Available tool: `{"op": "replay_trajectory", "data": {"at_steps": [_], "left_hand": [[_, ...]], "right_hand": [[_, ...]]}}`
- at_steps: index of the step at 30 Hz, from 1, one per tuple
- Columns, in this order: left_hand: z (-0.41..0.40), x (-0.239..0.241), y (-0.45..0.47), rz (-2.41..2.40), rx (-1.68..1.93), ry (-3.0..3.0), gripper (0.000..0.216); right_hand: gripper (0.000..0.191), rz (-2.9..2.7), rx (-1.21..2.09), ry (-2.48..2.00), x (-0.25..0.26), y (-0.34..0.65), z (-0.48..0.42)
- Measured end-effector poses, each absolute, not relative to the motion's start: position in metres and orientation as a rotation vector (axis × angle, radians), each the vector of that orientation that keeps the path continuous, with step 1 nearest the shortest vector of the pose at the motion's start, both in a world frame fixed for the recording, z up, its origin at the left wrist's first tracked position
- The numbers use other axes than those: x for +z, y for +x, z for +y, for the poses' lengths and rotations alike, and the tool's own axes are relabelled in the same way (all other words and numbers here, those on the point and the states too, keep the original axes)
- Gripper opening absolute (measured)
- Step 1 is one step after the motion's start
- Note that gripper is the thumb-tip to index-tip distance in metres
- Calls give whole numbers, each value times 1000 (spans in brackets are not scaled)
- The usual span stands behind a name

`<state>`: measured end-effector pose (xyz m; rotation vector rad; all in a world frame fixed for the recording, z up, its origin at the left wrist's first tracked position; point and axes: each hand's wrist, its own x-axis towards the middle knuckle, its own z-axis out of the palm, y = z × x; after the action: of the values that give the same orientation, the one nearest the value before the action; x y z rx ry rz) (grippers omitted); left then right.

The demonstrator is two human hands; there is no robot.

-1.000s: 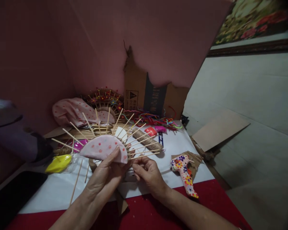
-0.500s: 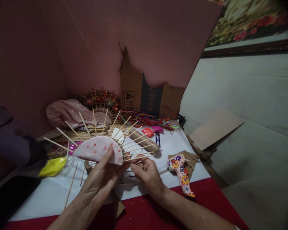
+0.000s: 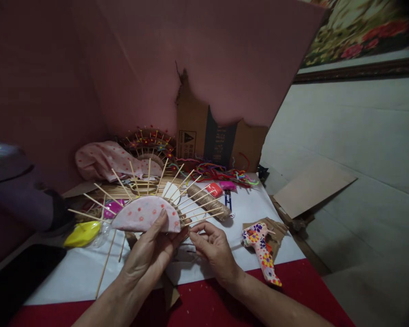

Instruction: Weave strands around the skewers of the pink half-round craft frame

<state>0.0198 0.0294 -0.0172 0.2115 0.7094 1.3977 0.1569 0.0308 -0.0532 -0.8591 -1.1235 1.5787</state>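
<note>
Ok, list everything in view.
Semicircle: one, pink dotted, centre
Rim sticks: over ten, pale, round its curve
Loose sticks: many, tan, behind and lower left
Scissors: count unclear, gold, behind semicircle
Twine: one, brown, centre right
White piece: one, left of twine
Packets: four, red, yellow, two magenta, both sides
Strip: one, blue, right of twine
Glue gun: one, floral pink, right
Pipe cleaners: many, multicoloured, back
Fan piece: one, multicoloured, back left
Cloth: one, pink dotted, back left
Carton: one, brown, back
Scraps: several, brown, foreground
Slab: one, black, lower left
Bulky thing: one, purple, left edge
Board: one, beige, right
Picture: one, multicoloured, upper right
Covers: two, white and red, underneath
Left hand: one, holding semicircle
Right hand: one, beside it
</note>
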Motion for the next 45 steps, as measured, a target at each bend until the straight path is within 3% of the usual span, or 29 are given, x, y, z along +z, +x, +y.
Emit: {"op": "replay_trajectory", "data": {"at_steps": [19, 28, 45], "left_hand": [[31, -20, 19, 707, 1360, 246, 6], [30, -23, 21, 726, 1357, 229, 1], [27, -14, 22, 882, 1455, 239, 9]], "right_hand": [[22, -1165, 1558, -846, -57, 157, 29], [17, -1359, 1333, -879, -53, 156, 24], [19, -1445, 1215, -962, -45, 169, 25]]}}
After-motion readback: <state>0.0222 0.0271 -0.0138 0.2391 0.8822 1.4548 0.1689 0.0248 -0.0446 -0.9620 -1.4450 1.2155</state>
